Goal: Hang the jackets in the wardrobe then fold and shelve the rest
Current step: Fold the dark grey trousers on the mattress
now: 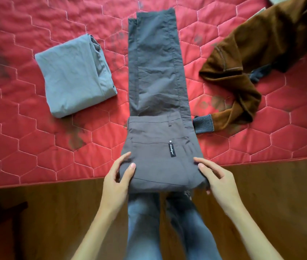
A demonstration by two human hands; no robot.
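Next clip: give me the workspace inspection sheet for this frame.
Surface: red quilted mattress, stained dark in patches.
Job's things: grey trousers laid lengthwise, waist end folded over; folded blue garment to their left; brown jacket crumpled to their right.
Clutter: nothing seen.
Grips: left hand and right hand hold the trousers' near fold at its sides.
Cables: nothing seen.
Surroundings: wooden floor; person's jeans.

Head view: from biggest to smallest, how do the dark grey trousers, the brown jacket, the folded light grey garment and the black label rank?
1. and 2. unsure: the dark grey trousers look largest, but the brown jacket runs off the frame.
3. The folded light grey garment.
4. The black label on the trousers, by far the smallest.
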